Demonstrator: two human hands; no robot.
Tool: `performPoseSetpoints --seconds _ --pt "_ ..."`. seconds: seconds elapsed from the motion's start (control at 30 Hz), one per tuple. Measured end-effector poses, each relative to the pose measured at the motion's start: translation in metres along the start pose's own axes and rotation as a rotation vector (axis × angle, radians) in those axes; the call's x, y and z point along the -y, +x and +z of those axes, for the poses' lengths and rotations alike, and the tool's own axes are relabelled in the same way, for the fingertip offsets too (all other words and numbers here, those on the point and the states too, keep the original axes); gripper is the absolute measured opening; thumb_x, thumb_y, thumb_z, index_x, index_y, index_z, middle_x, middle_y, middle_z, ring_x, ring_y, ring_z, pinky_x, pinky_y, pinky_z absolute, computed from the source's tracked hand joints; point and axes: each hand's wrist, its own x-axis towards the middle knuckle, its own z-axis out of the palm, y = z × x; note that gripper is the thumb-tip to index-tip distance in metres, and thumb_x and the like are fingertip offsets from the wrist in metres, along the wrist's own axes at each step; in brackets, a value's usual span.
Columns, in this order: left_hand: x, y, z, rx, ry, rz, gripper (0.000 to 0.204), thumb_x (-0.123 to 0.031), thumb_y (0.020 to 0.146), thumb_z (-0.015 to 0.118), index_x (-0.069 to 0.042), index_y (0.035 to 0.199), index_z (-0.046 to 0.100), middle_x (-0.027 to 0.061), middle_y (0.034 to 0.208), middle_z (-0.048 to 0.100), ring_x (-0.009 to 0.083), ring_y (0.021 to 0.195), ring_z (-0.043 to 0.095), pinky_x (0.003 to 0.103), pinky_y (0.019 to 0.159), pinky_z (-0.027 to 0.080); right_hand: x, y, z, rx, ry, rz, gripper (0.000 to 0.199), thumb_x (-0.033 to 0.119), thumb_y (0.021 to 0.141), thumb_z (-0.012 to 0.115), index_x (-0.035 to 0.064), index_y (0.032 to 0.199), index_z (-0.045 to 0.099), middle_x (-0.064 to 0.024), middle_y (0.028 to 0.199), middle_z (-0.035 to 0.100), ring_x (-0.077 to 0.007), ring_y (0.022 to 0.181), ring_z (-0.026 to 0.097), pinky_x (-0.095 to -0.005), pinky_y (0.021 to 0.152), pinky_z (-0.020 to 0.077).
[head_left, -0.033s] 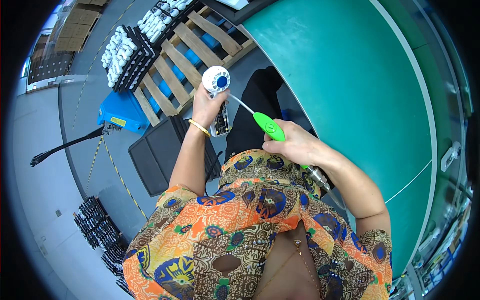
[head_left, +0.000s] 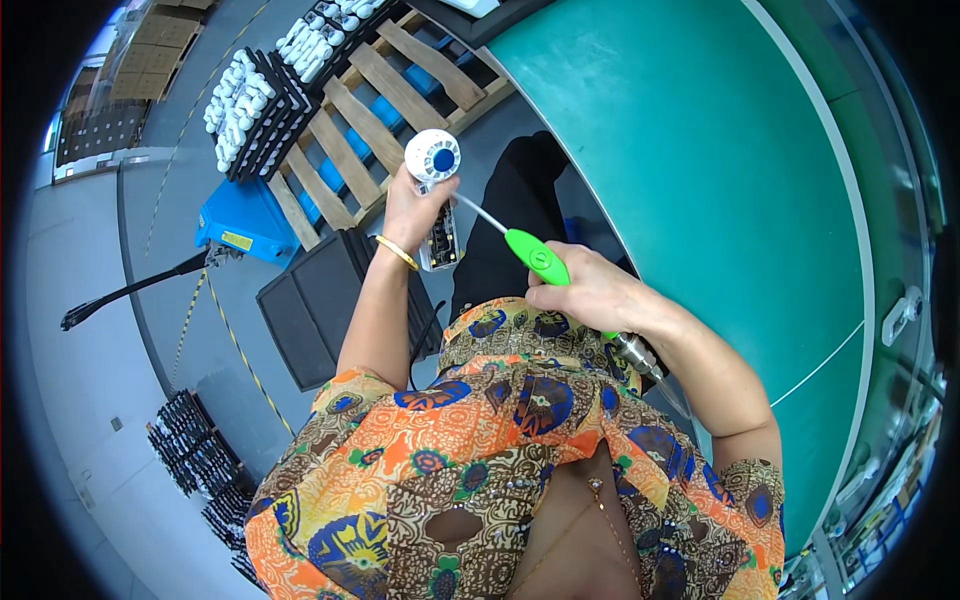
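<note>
My left hand (head_left: 412, 212) is closed around the neck of a white handheld device (head_left: 425, 150). Its round head has a blue centre ringed by vents and faces up. Below my fingers, the device's opened handle (head_left: 440, 240) bares a circuit board with small parts. In my right hand (head_left: 590, 283) is a green air blow gun (head_left: 536, 256), gripped with the thumb along its body. The gun's thin metal nozzle points at the device, its tip close to my left fingers. A metal coupling (head_left: 634, 352) and a clear hose trail from its rear end.
A green-topped table (head_left: 700, 180) with a pale edge curves along my right. Ahead to the left lies a wooden pallet (head_left: 365, 130), with black trays (head_left: 265, 135) of white parts on it. Nearby are a blue pallet jack (head_left: 250, 222), a dark crate (head_left: 320, 310) and stacked black racks (head_left: 195, 450).
</note>
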Motion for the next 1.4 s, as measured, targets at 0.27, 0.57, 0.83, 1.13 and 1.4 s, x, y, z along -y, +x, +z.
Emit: performPoseSetpoints --seconds 0.27,0.57,0.83,1.13,1.4 --pt "-0.007 0.001 -0.011 0.176 -0.137 -0.175 0.029 -0.007 0.076 0.068 0.000 0.102 0.055 0.0043 0.089 0.061 0.0137 0.072 0.060 0.028 0.064 0.051 -0.007 0.003 0.013 0.152 -0.176 -0.001 0.035 0.022 0.076 0.061 -0.0047 0.097 0.052 -0.0221 0.092 0.061 -0.0336 0.092 0.060 -0.0393 0.080 0.0447" --pt "-0.010 -0.007 -0.009 0.248 -0.065 -0.197 0.025 -0.010 0.078 0.069 -0.003 0.098 0.056 0.0030 0.084 0.061 0.0122 0.068 0.061 0.026 0.059 0.050 0.004 -0.001 0.017 0.231 -0.218 0.033 0.034 0.020 0.077 0.057 -0.0077 0.096 0.051 -0.0268 0.090 0.061 -0.0385 0.091 0.061 -0.0415 0.078 0.0467" --pt "-0.009 -0.005 -0.016 0.287 -0.034 -0.229 0.027 -0.011 0.078 0.069 -0.002 0.100 0.056 0.0039 0.087 0.061 0.0124 0.069 0.061 0.027 0.060 0.051 0.009 0.005 0.020 0.255 -0.191 0.141 0.034 0.023 0.077 0.061 -0.0041 0.095 0.051 -0.0195 0.085 0.060 -0.0318 0.085 0.060 -0.0393 0.074 0.0454" --pt "-0.007 0.029 -0.081 0.157 -0.852 -0.169 0.030 -0.024 0.090 0.055 -0.002 0.110 0.053 0.0132 0.098 0.063 0.0222 0.083 0.062 0.034 0.072 0.052 -0.018 0.016 0.002 -0.043 -0.009 -0.173 0.033 0.022 0.068 0.065 -0.0019 0.088 0.055 -0.0186 0.081 0.061 -0.0306 0.080 0.061 -0.0382 0.070 0.0475" --pt "-0.220 0.013 0.036 0.650 -0.471 0.162 0.044 -0.016 0.090 0.051 -0.002 0.128 0.033 0.0144 0.113 0.053 0.0175 0.076 0.059 0.027 0.048 0.055 -0.019 0.019 0.019 -0.033 -0.003 -0.213 0.032 0.016 0.070 0.061 -0.0037 0.094 0.052 -0.0233 0.085 0.062 -0.0369 0.082 0.061 -0.0436 0.071 0.0473"
